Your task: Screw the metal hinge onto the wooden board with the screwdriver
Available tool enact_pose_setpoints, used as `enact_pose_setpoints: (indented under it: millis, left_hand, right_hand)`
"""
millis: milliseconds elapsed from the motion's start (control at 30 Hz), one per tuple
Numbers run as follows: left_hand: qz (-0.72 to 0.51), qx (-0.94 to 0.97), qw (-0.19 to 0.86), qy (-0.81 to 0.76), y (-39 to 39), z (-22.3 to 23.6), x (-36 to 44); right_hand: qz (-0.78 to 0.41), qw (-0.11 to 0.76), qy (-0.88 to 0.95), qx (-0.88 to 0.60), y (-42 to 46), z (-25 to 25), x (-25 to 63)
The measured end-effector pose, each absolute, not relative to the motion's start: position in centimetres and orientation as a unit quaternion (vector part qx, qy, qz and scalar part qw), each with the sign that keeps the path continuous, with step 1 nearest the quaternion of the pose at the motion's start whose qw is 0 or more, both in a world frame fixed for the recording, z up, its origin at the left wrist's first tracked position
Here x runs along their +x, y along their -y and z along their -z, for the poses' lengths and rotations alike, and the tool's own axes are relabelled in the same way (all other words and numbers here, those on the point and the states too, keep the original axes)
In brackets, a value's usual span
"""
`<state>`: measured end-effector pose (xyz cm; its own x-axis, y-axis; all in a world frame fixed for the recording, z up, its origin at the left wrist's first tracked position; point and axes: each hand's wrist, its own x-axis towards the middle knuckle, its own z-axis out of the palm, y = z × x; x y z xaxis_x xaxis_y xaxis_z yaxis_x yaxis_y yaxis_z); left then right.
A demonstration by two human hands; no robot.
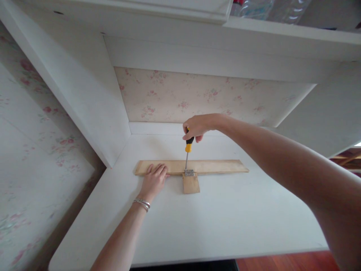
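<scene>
A long pale wooden strip lies across the white desk. A small wooden block sits against its near edge, joined by a small metal hinge. My right hand is closed around the yellow-and-black handle of a screwdriver, held upright with its tip on the hinge. My left hand lies flat, fingers stretched out, pressing on the left part of the strip. A silver bracelet circles my left wrist.
The desk sits in a white alcove with floral wallpaper at the back and a white side panel on the left. A shelf overhead carries clear plastic bottles. Reddish wooden floor shows beyond the desk's near edge.
</scene>
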<state>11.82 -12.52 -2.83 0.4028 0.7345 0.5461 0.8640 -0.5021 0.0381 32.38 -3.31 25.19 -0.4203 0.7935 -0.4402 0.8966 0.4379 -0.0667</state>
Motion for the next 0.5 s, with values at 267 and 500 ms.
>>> enact_pose_setpoints:
  millis: [267,500]
  left_hand:
    - [0.263,-0.825,0.114,0.486,12.38,2.80,11.98]
    - [0.260,-0.827,0.117,0.485,12.56,2.62,11.93]
  right_hand:
    - [0.262,0.150,-0.796,0.525,2.62,-24.96,32.72]
    - [0.276,0.148,-0.794,0.521,2.69,-25.03,32.84]
